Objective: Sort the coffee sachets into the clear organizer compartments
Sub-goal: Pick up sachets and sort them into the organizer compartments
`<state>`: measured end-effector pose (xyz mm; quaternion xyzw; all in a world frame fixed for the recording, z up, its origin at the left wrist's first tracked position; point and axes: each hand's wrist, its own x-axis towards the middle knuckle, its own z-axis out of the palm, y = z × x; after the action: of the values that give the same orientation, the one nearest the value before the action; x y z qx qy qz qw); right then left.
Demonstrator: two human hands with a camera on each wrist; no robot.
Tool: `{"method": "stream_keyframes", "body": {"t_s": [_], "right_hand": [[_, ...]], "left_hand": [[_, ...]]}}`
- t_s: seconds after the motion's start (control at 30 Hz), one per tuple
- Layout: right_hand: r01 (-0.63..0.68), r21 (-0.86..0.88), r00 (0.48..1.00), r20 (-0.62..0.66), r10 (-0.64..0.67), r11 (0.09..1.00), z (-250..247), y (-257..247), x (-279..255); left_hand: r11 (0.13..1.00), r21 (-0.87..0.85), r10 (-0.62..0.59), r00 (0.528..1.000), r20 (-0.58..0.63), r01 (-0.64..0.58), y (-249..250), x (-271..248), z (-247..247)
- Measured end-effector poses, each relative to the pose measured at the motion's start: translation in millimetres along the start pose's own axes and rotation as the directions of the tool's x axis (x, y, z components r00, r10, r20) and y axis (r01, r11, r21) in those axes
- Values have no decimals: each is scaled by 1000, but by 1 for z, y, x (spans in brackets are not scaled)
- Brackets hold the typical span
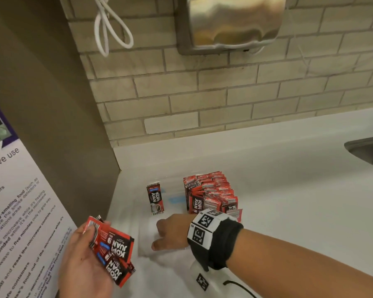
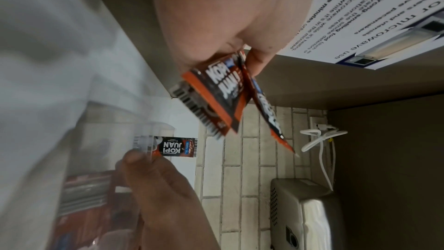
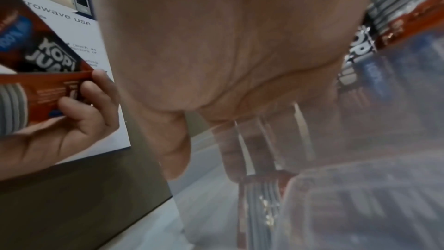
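My left hand (image 1: 84, 261) is raised at the lower left and grips a fan of several red-and-black coffee sachets (image 1: 113, 249), also seen as held sachets (image 2: 216, 94). The clear organizer (image 1: 146, 239) stands on the white counter. One sachet (image 1: 155, 198) stands upright in its left part. A dense bunch of sachets (image 1: 211, 194) fills a compartment on the right. My right hand (image 1: 170, 231) grips the organizer's near wall. Its thumb (image 3: 173, 149) is outside and the curled fingers (image 3: 230, 151) show through the plastic inside. A blurred sachet (image 3: 259, 193) lies just past the fingertips; contact is unclear.
A brown cabinet side with a microwave-use notice (image 1: 15, 211) rises close on the left. The tiled wall behind carries a steel dispenser (image 1: 233, 22) and a looped white cable (image 1: 108, 29). A steel sink (image 1: 366, 151) is set in the counter at far right.
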<state>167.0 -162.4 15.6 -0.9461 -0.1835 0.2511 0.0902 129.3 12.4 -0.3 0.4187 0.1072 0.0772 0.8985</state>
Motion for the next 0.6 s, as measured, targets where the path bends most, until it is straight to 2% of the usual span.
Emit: {"method": "stream_keyframes", "body": {"t_s": [0.17, 0.3, 0.37, 0.5, 0.6], "right_hand": [[147, -34, 976, -156, -150, 989, -3, 2, -4], [215, -30, 951, -219, -216, 976, -12, 8, -8], [186, -49, 965, -180, -192, 981, -13, 9, -9], [115, -146, 993, 8, -115, 983, -3, 8, -6], [141, -140, 988, -35, -148, 980, 0, 7, -4]], "left_hand": [[1000, -2, -4, 1000, 2, 4, 1, -3, 5], [1000, 8, 5, 1000, 5, -5, 0, -5, 12], [1000, 19, 9, 1000, -3, -9, -1, -6, 16], [1000, 24, 8, 1000, 0, -8, -2, -8, 17], [1000, 21, -8, 1000, 2, 8, -1, -8, 16]]}}
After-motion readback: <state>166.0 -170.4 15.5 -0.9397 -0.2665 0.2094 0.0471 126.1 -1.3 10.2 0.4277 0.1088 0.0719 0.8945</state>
